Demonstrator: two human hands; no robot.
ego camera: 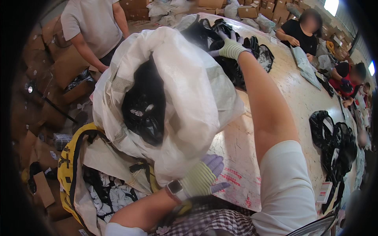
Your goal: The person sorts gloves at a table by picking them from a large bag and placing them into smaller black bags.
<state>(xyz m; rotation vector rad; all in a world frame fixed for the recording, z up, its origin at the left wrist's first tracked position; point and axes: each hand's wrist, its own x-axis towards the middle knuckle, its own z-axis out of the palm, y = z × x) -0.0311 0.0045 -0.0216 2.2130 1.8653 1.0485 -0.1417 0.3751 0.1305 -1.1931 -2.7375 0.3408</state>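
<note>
A large white woven sack (189, 82) stands at the table's edge, its mouth gaping toward me. Black plastic-wrapped goods (143, 118) show inside it. My left hand (200, 178), in a striped glove with a watch at the wrist, is at the sack's lower side, fingers and thumb apart, holding nothing visible. Stretched across the table, my right hand (231, 48) lies over a pile of black items (227, 65) behind the sack. The fingers are spread on the pile; whether they grip anything is hidden.
A yellow-rimmed bag (69, 177) of black and white goods stands at lower left. More black items (336, 141) lie on the table (283, 97) at right. One person (91, 29) stands behind the sack; others (305, 32) work along the far side. Cardboard boxes (71, 65) crowd the left.
</note>
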